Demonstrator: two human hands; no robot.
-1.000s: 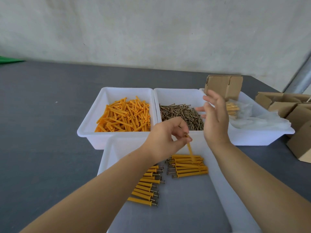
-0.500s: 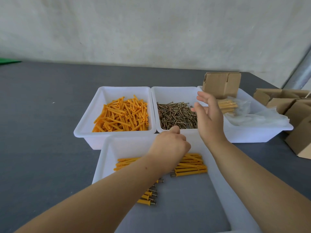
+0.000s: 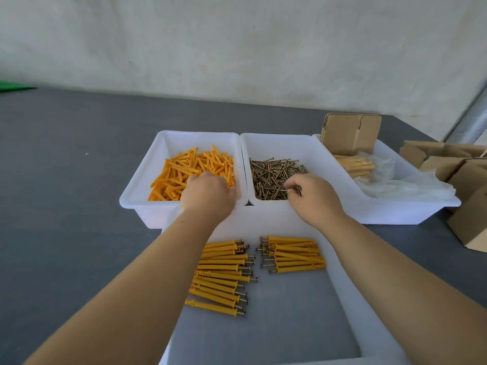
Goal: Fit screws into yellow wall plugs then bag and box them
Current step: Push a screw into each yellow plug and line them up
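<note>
Loose yellow wall plugs (image 3: 181, 167) fill the left white bin (image 3: 137, 200). My left hand (image 3: 208, 194) is down in that pile with its fingers curled round plugs. Brown screws (image 3: 268, 175) lie heaped in the middle bin (image 3: 276, 139). My right hand (image 3: 315, 198) reaches into it and pinches a few screws at its fingertips. In the near tray (image 3: 345, 293) lie two groups of plugs fitted with screws: a left row (image 3: 221, 272) and a right stack (image 3: 295, 256).
The right bin (image 3: 421, 209) holds a bagged bundle of plugs (image 3: 355, 164) and clear plastic bags (image 3: 411, 185). A folded cardboard box (image 3: 347, 133) leans at its back. More cardboard boxes (image 3: 469, 175) lie at the table's right edge. Grey tabletop (image 3: 66, 180) spreads to the left.
My left hand laid its plug in the near tray, then moved forward into the plug bin. My right hand dropped from the air into the screws and closed on some.
</note>
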